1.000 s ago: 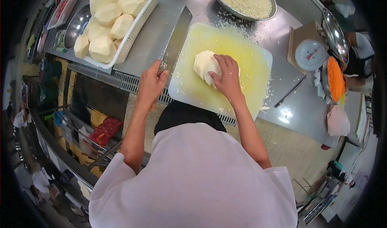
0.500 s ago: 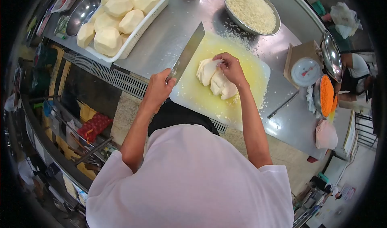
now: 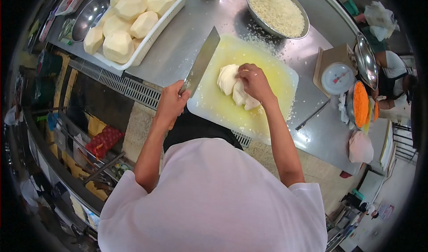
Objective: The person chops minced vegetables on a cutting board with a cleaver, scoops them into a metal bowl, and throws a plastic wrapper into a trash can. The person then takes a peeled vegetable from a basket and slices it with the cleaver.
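Sitting mid-board [image 3: 278,85], the slices [image 3: 228,79] are looking light, bendy and probably slick, so I'd be cupping the stack's sides. The right hand [image 3: 254,81] is touching them, but can't tell if it's pinching; the left hand [image 3: 171,101] is gripping the knife [image 3: 204,58]. Further out, a basket [image 3: 157,39] is holding peeled roots [image 3: 118,47], one bowl [image 3: 266,26] white bits [image 3: 277,11], another orange stuff [image 3: 361,105].
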Demonstrator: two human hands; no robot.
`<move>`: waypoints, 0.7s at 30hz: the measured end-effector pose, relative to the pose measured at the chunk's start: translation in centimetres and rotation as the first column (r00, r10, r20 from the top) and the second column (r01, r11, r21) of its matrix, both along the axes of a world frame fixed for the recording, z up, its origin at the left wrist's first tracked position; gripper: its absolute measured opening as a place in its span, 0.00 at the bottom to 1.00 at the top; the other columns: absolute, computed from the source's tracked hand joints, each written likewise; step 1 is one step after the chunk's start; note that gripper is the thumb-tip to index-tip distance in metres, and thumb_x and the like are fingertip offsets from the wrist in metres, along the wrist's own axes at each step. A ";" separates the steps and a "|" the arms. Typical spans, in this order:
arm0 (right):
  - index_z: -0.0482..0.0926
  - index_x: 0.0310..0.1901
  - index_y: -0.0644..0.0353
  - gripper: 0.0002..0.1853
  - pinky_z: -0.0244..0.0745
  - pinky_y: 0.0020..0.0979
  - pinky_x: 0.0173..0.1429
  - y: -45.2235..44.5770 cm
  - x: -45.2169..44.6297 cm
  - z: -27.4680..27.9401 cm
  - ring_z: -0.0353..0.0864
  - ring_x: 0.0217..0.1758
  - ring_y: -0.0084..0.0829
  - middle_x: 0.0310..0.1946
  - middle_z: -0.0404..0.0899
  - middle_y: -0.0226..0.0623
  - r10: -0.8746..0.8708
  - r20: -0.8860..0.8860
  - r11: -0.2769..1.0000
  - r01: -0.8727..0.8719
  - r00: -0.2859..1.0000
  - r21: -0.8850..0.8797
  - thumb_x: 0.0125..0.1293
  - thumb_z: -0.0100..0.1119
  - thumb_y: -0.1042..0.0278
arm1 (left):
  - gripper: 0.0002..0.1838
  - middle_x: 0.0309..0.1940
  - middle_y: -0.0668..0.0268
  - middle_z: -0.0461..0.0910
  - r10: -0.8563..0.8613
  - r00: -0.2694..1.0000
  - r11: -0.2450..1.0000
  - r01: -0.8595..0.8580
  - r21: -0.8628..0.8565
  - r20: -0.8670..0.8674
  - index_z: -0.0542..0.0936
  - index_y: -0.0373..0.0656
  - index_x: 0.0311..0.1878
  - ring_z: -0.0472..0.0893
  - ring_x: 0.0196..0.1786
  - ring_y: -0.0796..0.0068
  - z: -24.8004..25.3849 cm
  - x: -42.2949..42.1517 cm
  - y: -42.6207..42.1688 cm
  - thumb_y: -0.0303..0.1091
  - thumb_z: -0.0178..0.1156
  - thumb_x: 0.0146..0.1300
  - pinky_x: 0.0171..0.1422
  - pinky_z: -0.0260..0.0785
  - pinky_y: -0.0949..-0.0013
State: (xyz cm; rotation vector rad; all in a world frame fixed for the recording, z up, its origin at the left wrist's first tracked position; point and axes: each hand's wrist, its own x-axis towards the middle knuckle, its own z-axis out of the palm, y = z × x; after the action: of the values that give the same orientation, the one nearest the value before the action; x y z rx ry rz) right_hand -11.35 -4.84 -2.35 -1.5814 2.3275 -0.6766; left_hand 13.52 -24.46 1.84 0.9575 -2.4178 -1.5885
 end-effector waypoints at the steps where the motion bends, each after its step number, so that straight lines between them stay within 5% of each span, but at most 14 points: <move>1: 0.87 0.51 0.53 0.16 0.73 0.49 0.66 0.1 0.6 0.3 0.78 0.61 0.48 0.58 0.81 0.43 -0.033 0.022 0.998 0.034 0.999 -0.046 0.59 0.66 0.69 | 0.09 0.17 0.61 0.75 0.001 1.000 1.000 -0.001 -0.001 0.001 0.75 0.33 0.35 0.77 0.16 0.71 -0.2 0.2 0.1 0.29 0.61 0.67 0.22 0.67 0.63; 5: 0.80 0.65 0.44 0.28 0.59 0.63 0.75 -1.5 6.7 -0.2 0.64 0.76 0.53 0.72 0.68 0.44 -0.170 -0.296 0.983 0.142 0.940 -0.113 0.62 0.69 0.51 | 0.08 0.16 0.62 0.75 0.028 0.999 0.999 -0.027 0.022 -0.025 0.76 0.33 0.37 0.76 0.15 0.73 -1.1 -0.2 0.1 0.28 0.61 0.67 0.20 0.66 0.64; 7: 0.70 0.74 0.38 0.39 0.45 0.73 0.78 -1.9 7.6 -2.3 0.50 0.82 0.56 0.80 0.55 0.43 -0.097 -0.354 0.984 0.143 0.930 0.106 0.61 0.67 0.39 | 0.07 0.16 0.62 0.75 0.021 0.999 1.000 -0.020 0.013 -0.035 0.76 0.34 0.38 0.76 0.15 0.74 -1.1 -0.5 0.1 0.28 0.61 0.67 0.20 0.66 0.65; 12: 0.71 0.72 0.38 0.35 0.50 0.72 0.75 -2.9 5.2 -4.0 0.53 0.81 0.58 0.80 0.57 0.42 -0.170 -0.385 0.977 0.205 0.907 0.050 0.66 0.61 0.37 | 0.05 0.16 0.65 0.76 0.125 0.992 0.984 -0.121 0.134 -0.022 0.79 0.34 0.41 0.74 0.14 0.78 -1.2 0.0 -0.5 0.26 0.61 0.68 0.18 0.65 0.67; 21: 0.68 0.75 0.38 0.37 0.48 0.73 0.76 -1.7 5.6 -3.0 0.49 0.83 0.58 0.81 0.54 0.45 -0.117 -0.411 0.979 0.174 0.904 0.105 0.67 0.61 0.38 | 0.06 0.16 0.63 0.77 0.094 0.994 0.994 -0.092 0.055 -0.046 0.79 0.33 0.40 0.76 0.15 0.77 -1.3 0.4 -1.1 0.27 0.62 0.67 0.18 0.64 0.68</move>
State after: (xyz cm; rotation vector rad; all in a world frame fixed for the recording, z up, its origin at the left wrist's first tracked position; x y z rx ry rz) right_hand -5.71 -6.53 -5.34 -1.6180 2.7392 -0.2163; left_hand 13.95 -25.60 0.51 1.0123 -2.2749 -1.6314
